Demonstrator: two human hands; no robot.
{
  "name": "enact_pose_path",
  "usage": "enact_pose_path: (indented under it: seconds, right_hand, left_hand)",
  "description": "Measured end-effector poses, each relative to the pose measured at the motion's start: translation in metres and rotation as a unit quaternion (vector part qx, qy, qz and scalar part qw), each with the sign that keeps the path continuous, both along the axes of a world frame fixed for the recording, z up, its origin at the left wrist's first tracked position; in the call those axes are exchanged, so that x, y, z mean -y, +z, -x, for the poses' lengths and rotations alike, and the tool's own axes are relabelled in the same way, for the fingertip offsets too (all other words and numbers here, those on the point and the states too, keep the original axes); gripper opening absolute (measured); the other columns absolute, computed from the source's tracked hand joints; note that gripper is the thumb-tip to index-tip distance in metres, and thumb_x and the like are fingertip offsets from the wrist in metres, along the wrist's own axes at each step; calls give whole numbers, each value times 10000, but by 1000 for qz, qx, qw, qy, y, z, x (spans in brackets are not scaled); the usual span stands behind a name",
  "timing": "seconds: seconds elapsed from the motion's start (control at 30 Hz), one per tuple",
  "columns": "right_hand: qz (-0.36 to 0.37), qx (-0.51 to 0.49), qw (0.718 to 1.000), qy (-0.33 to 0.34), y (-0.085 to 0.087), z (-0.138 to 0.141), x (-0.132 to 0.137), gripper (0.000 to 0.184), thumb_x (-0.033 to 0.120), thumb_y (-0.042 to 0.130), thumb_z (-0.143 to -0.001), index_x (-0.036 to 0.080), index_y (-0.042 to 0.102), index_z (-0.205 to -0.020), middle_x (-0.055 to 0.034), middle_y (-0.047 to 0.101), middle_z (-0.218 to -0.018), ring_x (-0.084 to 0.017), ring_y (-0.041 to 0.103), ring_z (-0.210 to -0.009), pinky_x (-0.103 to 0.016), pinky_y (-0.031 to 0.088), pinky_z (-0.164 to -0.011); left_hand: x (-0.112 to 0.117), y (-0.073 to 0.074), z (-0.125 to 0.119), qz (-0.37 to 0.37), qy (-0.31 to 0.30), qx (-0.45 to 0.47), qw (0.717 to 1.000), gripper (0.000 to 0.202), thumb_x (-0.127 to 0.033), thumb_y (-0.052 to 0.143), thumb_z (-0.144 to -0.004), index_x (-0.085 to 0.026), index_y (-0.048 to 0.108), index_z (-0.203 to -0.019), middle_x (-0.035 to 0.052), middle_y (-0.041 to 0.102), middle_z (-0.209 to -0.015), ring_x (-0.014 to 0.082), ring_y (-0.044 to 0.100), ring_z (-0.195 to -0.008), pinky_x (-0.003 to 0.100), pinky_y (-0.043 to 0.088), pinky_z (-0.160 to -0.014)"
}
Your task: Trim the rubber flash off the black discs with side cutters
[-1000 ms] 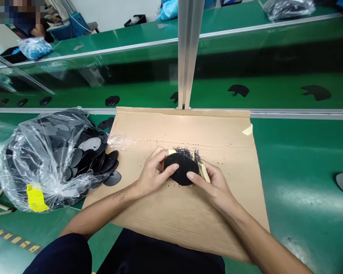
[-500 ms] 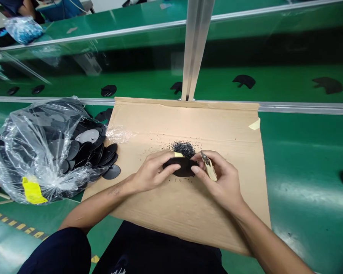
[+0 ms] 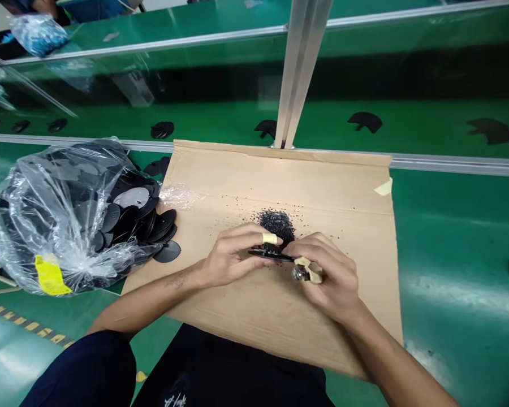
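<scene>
Fingers (image 3: 254, 240) could get nipped, I think, because the left hand (image 3: 231, 257) pinches the thin black disc (image 3: 267, 254) just above the cardboard (image 3: 280, 322) while the right hand (image 3: 331, 274), closed tight around the little cutter (image 3: 307, 271), touches that same disc.

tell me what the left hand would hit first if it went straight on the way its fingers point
Likely the right hand: the left hand points right along the black disc both hold, though depth is unclear.

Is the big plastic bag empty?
No, the plastic bag is full of black discs, some spilling onto the cardboard.
</scene>
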State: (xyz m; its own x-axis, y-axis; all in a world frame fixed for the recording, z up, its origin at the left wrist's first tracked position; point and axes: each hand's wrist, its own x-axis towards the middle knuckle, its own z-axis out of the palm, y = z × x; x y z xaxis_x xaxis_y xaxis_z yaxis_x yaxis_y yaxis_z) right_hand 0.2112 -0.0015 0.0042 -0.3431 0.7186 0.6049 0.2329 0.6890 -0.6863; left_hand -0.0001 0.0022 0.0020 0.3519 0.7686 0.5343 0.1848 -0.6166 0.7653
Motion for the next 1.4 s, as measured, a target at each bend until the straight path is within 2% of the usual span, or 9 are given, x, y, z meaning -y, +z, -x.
enact_pose_path:
  seconds: [0.17, 0.27, 0.4, 0.6, 0.73, 0.87, 1.1, 1.27, 1.4]
  right_hand:
    - [-39, 34, 998, -27, -4, 0, 3, 215, 70, 587, -889, 224, 640, -1030, -55, 741, -917, -186, 670, -750, -361, 541, -669]
    - [-33, 18, 999, -12, -4, 1, 4, 212, 66, 574, -890, 201, 633, -1042, -76, 733, -918, -190, 675, -762, -346, 546, -647]
    - [-20, 9, 1000, 12, -2, 2, 5, 214, 59, 554, -896, 182, 627, -1056, -100, 730, -935, -189, 686, -775, -333, 564, -637]
    - [1, 19, 1000, 17, 1, 2, 4, 216, 76, 555, -902, 208, 622, -1059, -82, 723, -906, -188, 696, -753, -334, 590, -620]
    - [4, 16, 1000, 21, 1, 3, 3, 230, 49, 554, -889, 207, 621, -1042, -76, 723, -903, -180, 701, -754, -324, 599, -633]
    - [9, 14, 1000, 17, 1, 2, 4, 250, 40, 554, -887, 212, 626, -1054, -74, 726, -907, -183, 709, -773, -321, 603, -635]
    - [19, 6, 1000, 22, 1, 4, 4, 252, 29, 565, -884, 199, 633, -1058, -79, 730, -924, -179, 714, -788, -310, 604, -669]
    - [12, 19, 999, 24, 2, 3, 5, 206, 73, 575, -897, 204, 634, -1045, -72, 727, -903, -179, 697, -736, -317, 598, -647]
    - [20, 15, 999, 30, 1, 2, 5, 212, 64, 584, -894, 198, 624, -1053, -82, 724, -917, -182, 697, -757, -316, 598, -658]
  left_hand:
    - [0, 4, 0, -59, 16, -13, 998, 297, -276, 658, -979, -143, 689, -1243, 92, 694, -1003, 136, 666, -883, 250, 584, -724]
    - [0, 7, 0, -73, 5, -29, 997, 271, -256, 613, -1004, -141, 680, -1240, 103, 712, -1019, 147, 672, -889, 276, 582, -735]
    - [1, 9, 1, -94, -6, -11, 995, 206, -185, 651, -973, -150, 693, -1171, 89, 751, -995, 147, 692, -864, 285, 579, -736]
    - [1, 8, 1, -82, -11, -13, 996, 225, -171, 623, -982, -153, 683, -1198, 99, 762, -1009, 163, 712, -899, 306, 593, -765]
    - [3, 6, 0, -98, 4, -6, 995, 197, -146, 676, -944, -138, 701, -1139, 91, 770, -967, 153, 711, -851, 285, 586, -731]
    - [4, 7, -1, -102, 11, -12, 995, 195, -173, 607, -990, -149, 696, -1161, 96, 777, -974, 158, 725, -868, 297, 596, -733]
    - [5, 11, 1, -106, 24, -28, 994, 220, -163, 686, -942, -166, 704, -1161, 67, 787, -914, 147, 729, -803, 274, 594, -699]
    - [3, 10, 2, -114, 6, -42, 993, 232, -173, 584, -1000, -126, 683, -1205, 107, 781, -952, 163, 726, -856, 299, 599, -726]
    - [6, 11, 2, -119, 15, -49, 991, 206, -146, 623, -976, -128, 688, -1170, 91, 778, -928, 156, 723, -841, 295, 598, -729]
